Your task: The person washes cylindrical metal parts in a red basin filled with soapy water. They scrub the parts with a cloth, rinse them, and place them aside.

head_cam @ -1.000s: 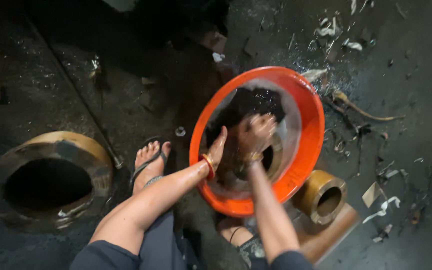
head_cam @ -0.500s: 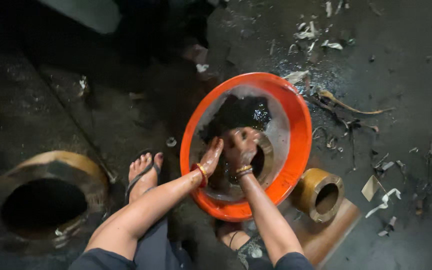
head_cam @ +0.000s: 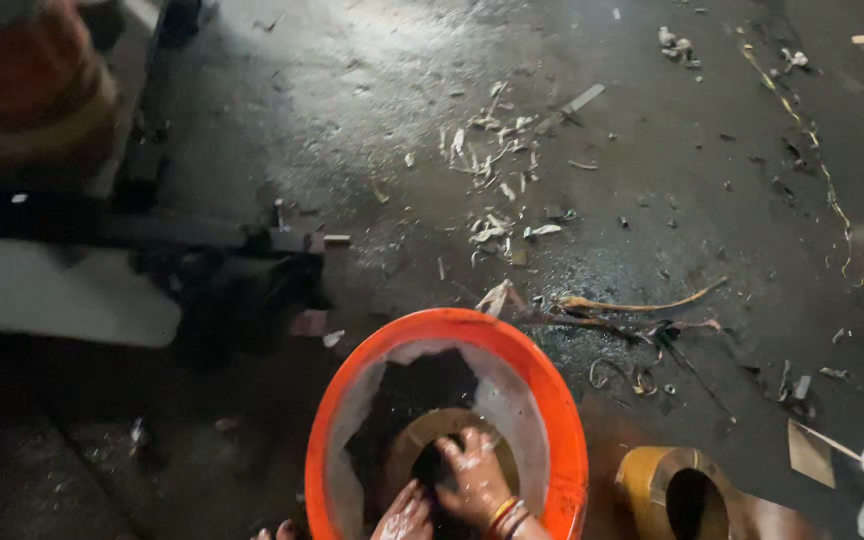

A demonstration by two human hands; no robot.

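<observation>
An orange plastic basin (head_cam: 552,400) sits at the bottom middle of the head view, holding dark liquid and a round brass ring part (head_cam: 422,430). My wet right hand (head_cam: 472,480), with bangles at the wrist, lies on the ring, its fingers curled over the ring's inner edge. My left hand (head_cam: 404,515) is beside it at the lower edge of the frame, largely cut off, fingers together and touching the ring or the liquid.
A brass cylinder with a hole (head_cam: 687,495) lies right of the basin on the wet dark floor. Scraps, shavings and a thin stick (head_cam: 642,305) are scattered behind it. Dark machinery (head_cam: 242,270) and a pale panel (head_cam: 52,295) stand at the left.
The view has tilted up and forward, so the basin now sits at the bottom edge and the big brass ring at left is out of view. Both hands stay in the basin.
</observation>
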